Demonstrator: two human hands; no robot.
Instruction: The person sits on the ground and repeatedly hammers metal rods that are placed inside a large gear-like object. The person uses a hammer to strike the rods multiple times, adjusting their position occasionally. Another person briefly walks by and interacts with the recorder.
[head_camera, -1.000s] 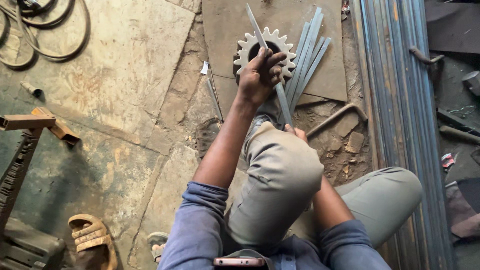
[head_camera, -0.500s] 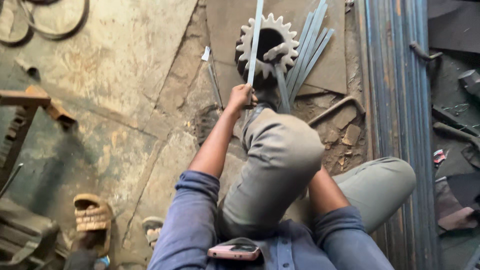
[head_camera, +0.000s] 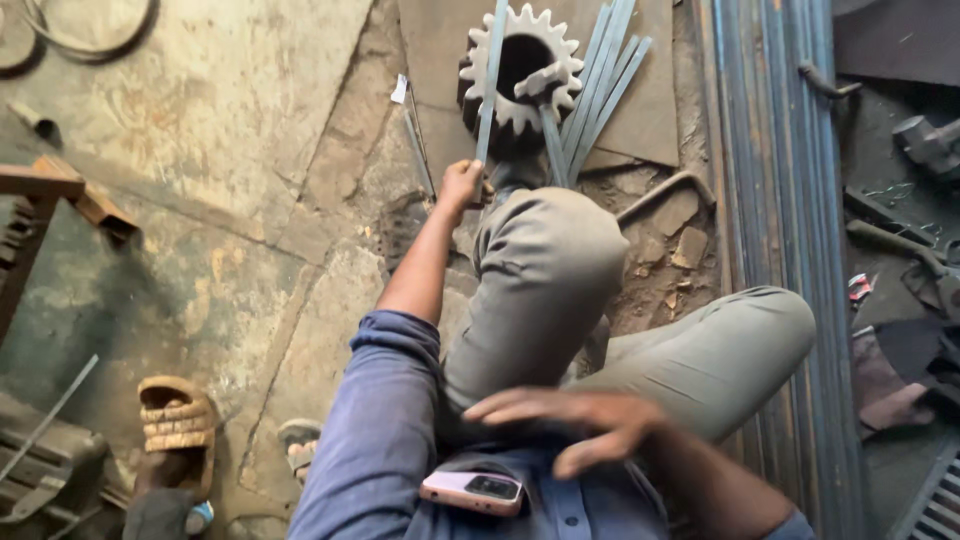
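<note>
The left hand (head_camera: 462, 185) grips a flat steel strip (head_camera: 490, 80) lying across the toothed gear (head_camera: 520, 65); below the gear, the right hand (head_camera: 570, 420) hovers spread, empty.

One toothed gear wheel (head_camera: 520, 70) is lying just beyond the left hand (head_camera: 462, 185), which is gripping one flat metal strip (head_camera: 490, 80). About four more strips (head_camera: 600, 85) are leaning beside it. One phone (head_camera: 472, 492) is sitting below the right hand (head_camera: 570, 420). One sandal (head_camera: 176, 428) is lying far left.
</note>
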